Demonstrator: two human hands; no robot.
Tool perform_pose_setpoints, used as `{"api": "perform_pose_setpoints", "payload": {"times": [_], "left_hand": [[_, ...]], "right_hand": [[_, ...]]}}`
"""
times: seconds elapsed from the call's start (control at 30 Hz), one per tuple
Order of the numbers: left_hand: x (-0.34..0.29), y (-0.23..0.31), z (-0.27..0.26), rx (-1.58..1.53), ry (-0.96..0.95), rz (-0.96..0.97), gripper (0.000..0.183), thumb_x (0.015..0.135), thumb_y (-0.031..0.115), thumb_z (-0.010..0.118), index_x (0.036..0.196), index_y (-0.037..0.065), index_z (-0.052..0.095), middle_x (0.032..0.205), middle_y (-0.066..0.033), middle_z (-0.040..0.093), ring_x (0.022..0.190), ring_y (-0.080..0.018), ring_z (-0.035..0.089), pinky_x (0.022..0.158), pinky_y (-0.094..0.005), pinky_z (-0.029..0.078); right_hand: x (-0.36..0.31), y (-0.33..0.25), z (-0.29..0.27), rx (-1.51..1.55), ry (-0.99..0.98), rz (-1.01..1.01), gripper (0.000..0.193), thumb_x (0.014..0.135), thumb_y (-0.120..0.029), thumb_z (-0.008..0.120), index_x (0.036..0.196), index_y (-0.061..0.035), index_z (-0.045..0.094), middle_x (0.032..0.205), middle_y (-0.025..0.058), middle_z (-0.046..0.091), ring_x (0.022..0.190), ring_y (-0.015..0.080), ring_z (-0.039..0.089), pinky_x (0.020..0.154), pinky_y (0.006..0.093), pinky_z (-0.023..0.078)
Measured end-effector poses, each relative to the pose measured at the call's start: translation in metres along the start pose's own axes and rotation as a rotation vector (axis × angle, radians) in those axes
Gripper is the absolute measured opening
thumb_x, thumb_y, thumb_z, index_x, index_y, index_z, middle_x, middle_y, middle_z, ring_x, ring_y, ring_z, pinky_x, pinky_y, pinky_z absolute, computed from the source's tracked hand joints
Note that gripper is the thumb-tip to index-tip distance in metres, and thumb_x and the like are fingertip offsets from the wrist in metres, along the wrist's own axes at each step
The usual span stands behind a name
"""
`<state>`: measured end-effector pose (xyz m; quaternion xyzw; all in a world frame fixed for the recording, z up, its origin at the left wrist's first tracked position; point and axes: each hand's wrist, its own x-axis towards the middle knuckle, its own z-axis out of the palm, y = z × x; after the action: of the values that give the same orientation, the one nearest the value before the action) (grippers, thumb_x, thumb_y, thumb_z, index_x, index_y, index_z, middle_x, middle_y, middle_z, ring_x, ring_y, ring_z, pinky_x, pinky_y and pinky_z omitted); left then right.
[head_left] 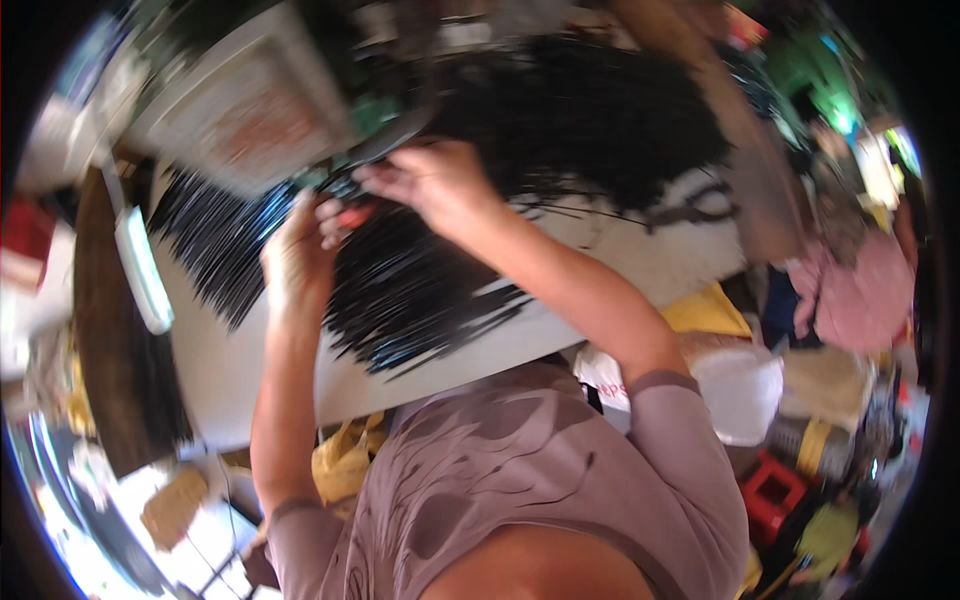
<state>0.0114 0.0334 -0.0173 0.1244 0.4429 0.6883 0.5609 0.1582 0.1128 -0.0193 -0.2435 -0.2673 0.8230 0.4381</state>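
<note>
My left hand (303, 245) is raised over the table with its fingers curled in, just below a pale box-shaped machine or container (255, 110). Close beside it, my right hand (432, 183) reaches in from the right, thumb and fingers pinched together. Blur hides what either hand holds. A small red-orange thing (354, 214) shows between the two hands. Beneath them lie bundles of thin black strips, maybe cut cables (405, 300), fanned out over the white tabletop (380, 388). More strips (222, 245) spread to the left of my left hand.
A large dark heap of black strands (600, 120) covers the far right of the table. Dark scissors-like handles (705, 205) lie by it. A white lamp-like bar (145, 270) stands at left. White bags (735, 390) and a red stool (772, 493) are at right.
</note>
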Motion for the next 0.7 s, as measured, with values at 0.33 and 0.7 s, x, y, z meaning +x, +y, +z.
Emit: {"api": "perform_pose_setpoints", "payload": {"times": [0.33,0.7], "left_hand": [[-0.006,0.024,-0.003,0.083,-0.099,-0.155,0.016,0.079,0.015,0.058,0.085,0.001,0.054,0.077,-0.0072,0.058,0.067,-0.0129,0.055,0.057,-0.0209,0.044],[-0.012,0.011,-0.007,0.087,-0.147,-0.137,0.015,0.071,0.007,0.058,0.086,0.004,0.055,0.086,-0.0078,0.058,0.072,-0.0135,0.052,0.058,-0.0248,0.043]], "right_hand": [[-0.033,-0.111,-0.049,-1.728,0.093,-0.700,0.023,0.069,-0.010,0.061,0.091,-0.0023,0.059,0.083,0.0108,0.057,0.069,0.0217,0.060,0.062,0.0310,0.048],[-0.037,-0.104,-0.042,-2.394,-0.055,-1.033,0.008,0.066,-0.010,0.054,0.067,-0.0030,0.059,0.084,0.0100,0.051,0.085,0.0224,0.044,0.063,0.0324,0.039]]}}
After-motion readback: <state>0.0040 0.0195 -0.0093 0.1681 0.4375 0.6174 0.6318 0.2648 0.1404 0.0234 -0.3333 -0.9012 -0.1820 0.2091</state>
